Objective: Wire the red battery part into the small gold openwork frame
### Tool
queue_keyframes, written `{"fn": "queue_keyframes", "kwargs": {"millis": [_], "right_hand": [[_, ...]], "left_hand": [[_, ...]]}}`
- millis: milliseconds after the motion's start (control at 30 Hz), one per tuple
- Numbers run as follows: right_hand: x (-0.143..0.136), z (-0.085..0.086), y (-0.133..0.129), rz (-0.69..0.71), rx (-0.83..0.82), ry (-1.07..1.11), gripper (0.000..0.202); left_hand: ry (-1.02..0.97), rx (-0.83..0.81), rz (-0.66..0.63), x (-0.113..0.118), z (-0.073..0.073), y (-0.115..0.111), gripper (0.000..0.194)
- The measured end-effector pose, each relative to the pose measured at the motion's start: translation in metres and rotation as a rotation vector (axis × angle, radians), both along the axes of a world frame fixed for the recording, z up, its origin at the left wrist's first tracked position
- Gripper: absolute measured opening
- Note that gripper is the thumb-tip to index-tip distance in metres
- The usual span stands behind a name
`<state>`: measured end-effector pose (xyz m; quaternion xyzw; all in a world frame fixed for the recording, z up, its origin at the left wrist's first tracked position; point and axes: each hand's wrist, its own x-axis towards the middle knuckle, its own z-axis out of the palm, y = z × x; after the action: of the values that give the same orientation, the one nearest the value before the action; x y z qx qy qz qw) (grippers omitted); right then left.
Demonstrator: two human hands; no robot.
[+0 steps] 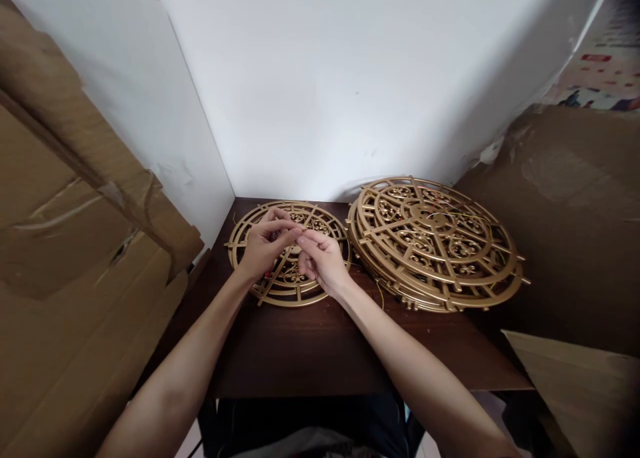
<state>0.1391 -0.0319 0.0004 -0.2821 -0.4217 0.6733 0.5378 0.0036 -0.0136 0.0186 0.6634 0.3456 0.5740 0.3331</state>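
A round gold openwork frame (pixel 299 299) with scroll ornaments lies flat on the dark brown table (pixel 305 351). Over its middle, my left hand (pixel 269 243) and my right hand (pixel 323 258) meet at the fingertips. The fingers of both are pinched together, and whatever is between them is too small to make out. Something red shows below my left hand, partly hidden by it. The hands cover the centre of the frame.
To the right stands a stack of similar gold frames (pixel 440 245), slightly tilted, with thin yellow wires. Brown cardboard (pixel 75 298) rises at the left, more cardboard (pixel 575 231) at the right, and a white wall (pixel 325 91) behind.
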Motion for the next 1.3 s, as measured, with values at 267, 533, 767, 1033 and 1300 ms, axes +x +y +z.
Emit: {"fn": "queue_keyframes", "kwargs": {"millis": [267, 533, 767, 1033, 1300], "right_hand": [[0.004, -0.002, 0.006, -0.025, -0.014, 0.043, 0.03], [0.006, -0.003, 0.005, 0.014, -0.015, -0.078, 0.038], [0.011, 0.005, 0.005, -0.009, -0.26, 0.039, 0.032], [0.013, 0.007, 0.007, -0.017, -0.34, 0.12, 0.023], [0.014, 0.003, 0.009, -0.03, -0.305, 0.123, 0.025]], "left_hand": [[0.063, -0.031, 0.057, -0.001, 0.0, 0.001, 0.009], [0.168, -0.1, 0.11, 0.0, -0.002, 0.0, 0.012], [0.176, -0.083, 0.167, 0.002, -0.006, 0.001, 0.013], [0.169, -0.092, 0.156, 0.003, -0.009, 0.002, 0.013], [0.134, -0.131, 0.182, 0.003, -0.008, 0.002, 0.018]]}}
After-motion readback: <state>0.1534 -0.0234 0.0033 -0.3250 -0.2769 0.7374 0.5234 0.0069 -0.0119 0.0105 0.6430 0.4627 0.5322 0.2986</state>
